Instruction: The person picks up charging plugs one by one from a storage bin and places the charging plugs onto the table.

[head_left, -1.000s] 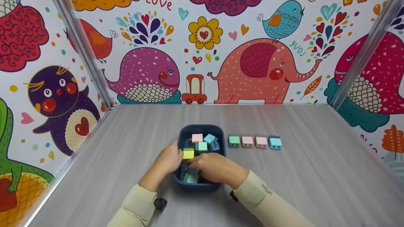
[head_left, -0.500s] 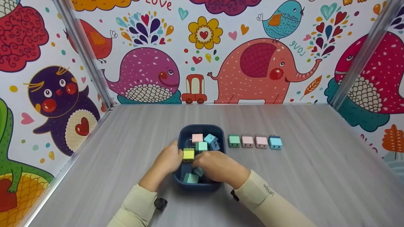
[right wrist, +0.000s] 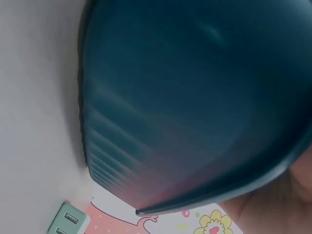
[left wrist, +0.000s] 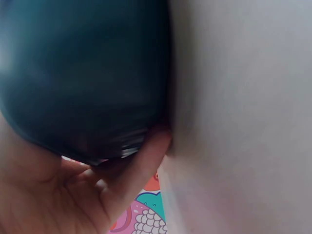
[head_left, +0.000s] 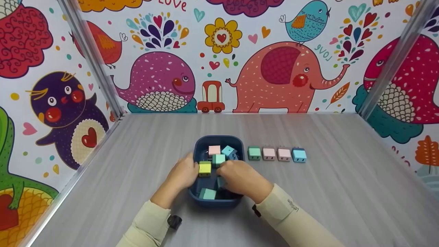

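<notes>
My left hand [head_left: 184, 171] grips the left wall of a dark blue plastic bin [head_left: 194, 145]; in the left wrist view its fingers [left wrist: 141, 170] lie along the bin's outside. Inside are several USB wall chargers: a pink charger [head_left: 214, 150], a blue charger [head_left: 227, 150], a mint charger [head_left: 218, 160], a yellow charger [head_left: 204, 168] and another mint charger [head_left: 208, 194] at the near end. My right hand [head_left: 241, 178] reaches into the bin with curled fingers, pinching a dark green charger [head_left: 220, 183]. Its fingertips are largely hidden behind the knuckles.
Right of the bin, a row of chargers stands on the grey table [head_left: 329, 192]: a green charger [head_left: 254, 153], two pink chargers [head_left: 269, 153] and a blue charger [head_left: 299, 155]. Printed panels [head_left: 219, 61] wall in the back and sides.
My right hand has shifted right and slightly up inside the bin, the dark green charger moving with it. The yellow charger has settled slightly nearer. My left hand has stayed put.
</notes>
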A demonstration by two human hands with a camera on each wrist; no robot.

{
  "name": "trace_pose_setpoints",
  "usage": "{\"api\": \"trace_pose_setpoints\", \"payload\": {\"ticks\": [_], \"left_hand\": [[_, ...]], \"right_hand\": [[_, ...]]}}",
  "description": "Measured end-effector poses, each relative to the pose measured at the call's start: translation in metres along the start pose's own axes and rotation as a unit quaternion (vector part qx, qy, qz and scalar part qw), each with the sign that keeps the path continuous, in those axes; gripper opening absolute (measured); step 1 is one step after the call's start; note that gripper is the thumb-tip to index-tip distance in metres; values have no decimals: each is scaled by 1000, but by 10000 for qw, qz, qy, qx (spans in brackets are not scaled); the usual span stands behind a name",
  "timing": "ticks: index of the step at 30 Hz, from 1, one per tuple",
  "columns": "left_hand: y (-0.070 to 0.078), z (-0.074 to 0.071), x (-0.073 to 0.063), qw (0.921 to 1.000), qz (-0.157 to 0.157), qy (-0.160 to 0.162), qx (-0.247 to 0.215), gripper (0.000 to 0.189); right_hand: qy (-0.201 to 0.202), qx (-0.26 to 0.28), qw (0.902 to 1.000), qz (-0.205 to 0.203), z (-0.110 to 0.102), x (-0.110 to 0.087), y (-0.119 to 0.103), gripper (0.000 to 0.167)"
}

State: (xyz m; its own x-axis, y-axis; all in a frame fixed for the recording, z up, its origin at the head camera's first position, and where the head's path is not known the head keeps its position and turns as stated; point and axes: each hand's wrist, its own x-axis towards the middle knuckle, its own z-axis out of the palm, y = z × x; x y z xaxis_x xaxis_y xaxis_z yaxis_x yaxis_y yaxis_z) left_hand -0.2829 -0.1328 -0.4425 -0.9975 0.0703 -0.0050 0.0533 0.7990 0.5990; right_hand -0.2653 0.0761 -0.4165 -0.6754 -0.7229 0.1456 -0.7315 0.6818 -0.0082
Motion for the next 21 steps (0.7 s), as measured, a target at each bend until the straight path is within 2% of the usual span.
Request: {"api": "trace_pose_setpoints", "payload": {"ticks": [6,21], "left_hand": [[1,0,0,10000,3,-18,8,54],[1,0,0,10000,-69,-20,-56,54]], "right_hand": [[4,12,9998,181,2,-1,1,20],[-223,-85,9997,45,2,0,2,27]]}}
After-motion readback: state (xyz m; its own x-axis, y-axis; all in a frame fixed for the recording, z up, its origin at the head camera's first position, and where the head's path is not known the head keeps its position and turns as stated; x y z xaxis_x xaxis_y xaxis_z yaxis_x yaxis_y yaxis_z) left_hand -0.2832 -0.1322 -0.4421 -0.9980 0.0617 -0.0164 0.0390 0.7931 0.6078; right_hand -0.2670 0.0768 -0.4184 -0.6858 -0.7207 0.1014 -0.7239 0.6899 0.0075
